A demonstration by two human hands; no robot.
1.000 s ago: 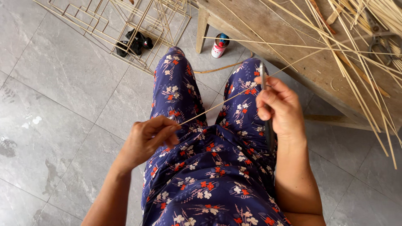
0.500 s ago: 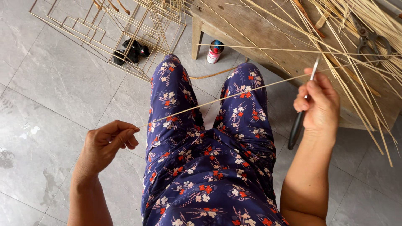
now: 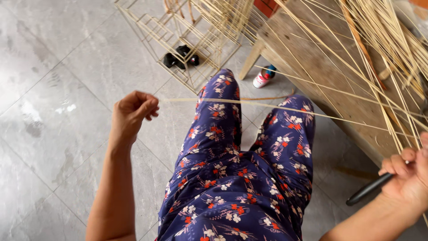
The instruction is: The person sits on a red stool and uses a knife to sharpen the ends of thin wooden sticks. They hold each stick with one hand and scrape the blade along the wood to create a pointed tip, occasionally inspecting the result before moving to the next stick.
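Pinching one end of a thin bamboo strip [image 3: 276, 107], the left hand [image 3: 131, 114] is raised out to the left of the floral trousers [image 3: 236, 178], forearm stretched forward and wrist bent, fingers curled shut with the grip closed on the strip; the strip runs taut from that hand across both knees of the trousers toward the right edge of the view; the right hand [image 3: 408, 176] sits low to the right of the trousers, partly cut off by the frame, its fingers wrapped in a closed grip around a dark-handled knife [image 3: 368, 189] whose handle points back toward the trousers; whether the strip's far end reaches this hand cannot be told; beyond the trousers' right knee stands a wooden tabletop [image 3: 312, 62] heaped with loose bamboo strips [image 3: 388, 40]; ahead of the knees a small can [image 3: 262, 78] lies on the grey tiled floor [image 3: 58, 102], and a bamboo frame [image 3: 178, 40] rests farther ahead.
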